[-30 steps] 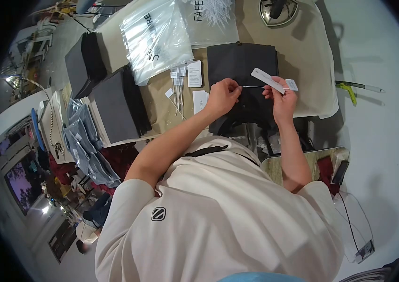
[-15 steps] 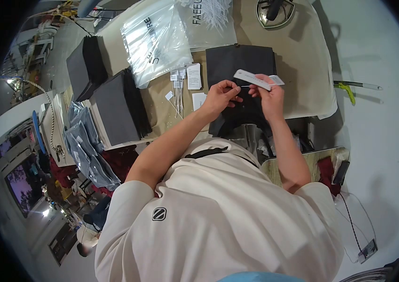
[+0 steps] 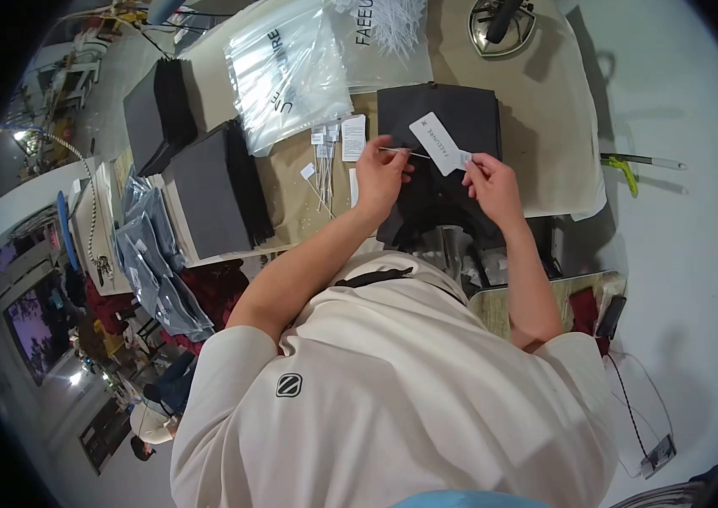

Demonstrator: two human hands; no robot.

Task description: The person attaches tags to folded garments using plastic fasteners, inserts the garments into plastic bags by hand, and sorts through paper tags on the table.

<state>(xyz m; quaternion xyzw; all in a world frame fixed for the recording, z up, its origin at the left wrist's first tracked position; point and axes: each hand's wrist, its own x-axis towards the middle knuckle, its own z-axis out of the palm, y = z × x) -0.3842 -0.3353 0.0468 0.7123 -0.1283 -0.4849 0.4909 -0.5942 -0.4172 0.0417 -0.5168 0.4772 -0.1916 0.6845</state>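
A white hang tag (image 3: pixel 433 140) with printed lettering hangs between my hands over a dark folded garment (image 3: pixel 479 123). My right hand (image 3: pixel 492 188) pinches a small white label (image 3: pixel 461 159) at the tag's lower right end. My left hand (image 3: pixel 382 176) is closed on the tag's thin white string (image 3: pixel 415 153), drawn out to the left. Its thumb and fingertips sit above the garment's left edge. Left of that hand lie a stack of white printed cards (image 3: pixel 354 129) and several small labels on strings (image 3: pixel 322 161).
Clear plastic bags (image 3: pixel 291 80) lie at the back, with a bundle of white strings (image 3: pixel 393 25) on one. Dark folded garments are stacked at left (image 3: pixel 211 199) and farther back (image 3: pixel 154 110). An iron (image 3: pixel 503 30) stands at the back right. Bagged garments (image 3: pixel 151 271) hang over the left edge.
My hands have moved apart, the left going left with the string. The hang tag has turned from nearly level to steeply slanted, its lettering now facing up.
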